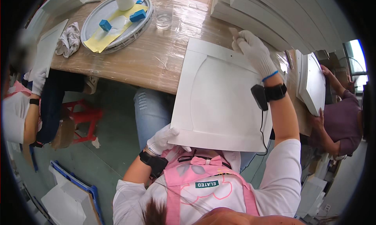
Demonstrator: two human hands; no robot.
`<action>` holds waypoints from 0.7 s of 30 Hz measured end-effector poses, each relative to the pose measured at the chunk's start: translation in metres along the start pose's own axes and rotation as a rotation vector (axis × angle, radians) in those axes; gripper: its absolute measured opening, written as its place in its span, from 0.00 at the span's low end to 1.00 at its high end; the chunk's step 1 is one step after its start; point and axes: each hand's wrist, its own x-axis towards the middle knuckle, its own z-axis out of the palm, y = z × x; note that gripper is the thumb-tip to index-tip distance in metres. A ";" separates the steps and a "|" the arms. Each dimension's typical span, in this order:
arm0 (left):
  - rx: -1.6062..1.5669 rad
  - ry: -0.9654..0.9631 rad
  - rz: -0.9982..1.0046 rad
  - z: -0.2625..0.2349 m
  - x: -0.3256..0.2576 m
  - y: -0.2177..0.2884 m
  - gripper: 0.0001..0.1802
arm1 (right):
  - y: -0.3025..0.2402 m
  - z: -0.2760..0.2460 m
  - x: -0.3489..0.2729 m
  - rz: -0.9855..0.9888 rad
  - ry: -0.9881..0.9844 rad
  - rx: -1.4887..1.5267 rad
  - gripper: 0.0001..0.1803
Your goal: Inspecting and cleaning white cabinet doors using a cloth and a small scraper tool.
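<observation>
Because the white panel (227, 96) reaches from the person's lap over the near edge of the surface (156, 62), its balance seems to depend much on the left hand (162, 139), whose thumb presses on top of the near left corner with the fingers curled toward the underside. If that grip loosened, the panel could tip or slide toward the lap; how much weight the surface carries cannot be told. The right hand (248, 47) pinches a small tan piece (234, 32) by the panel's far right corner, though whether hand and panel touch is unclear. A slip of those fingertips might drop the piece or mark the white face, and the black cable (261, 127) hanging from the right wrist could snag on the panel's right edge. Beyond the far edge, the stacked white panels (274, 13) crowd the right hand, so a careless outward swing might knock them. The freest room lies left of the panel, on bare surface reaching toward the round lid (88, 25), with the clear cup (163, 19) near that lid's right rim the likeliest thing to be upset there.
</observation>
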 end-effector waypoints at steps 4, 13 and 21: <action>-0.030 -0.004 -0.021 -0.003 0.001 -0.005 0.41 | -0.019 0.042 -0.083 0.029 -0.203 0.144 0.12; -0.054 -0.046 -0.032 0.003 0.006 -0.002 0.42 | -0.011 0.087 -0.078 -0.247 0.151 -0.130 0.16; 0.007 -0.067 -0.097 -0.003 0.005 0.004 0.42 | -0.001 0.091 -0.076 -0.267 0.045 -0.136 0.19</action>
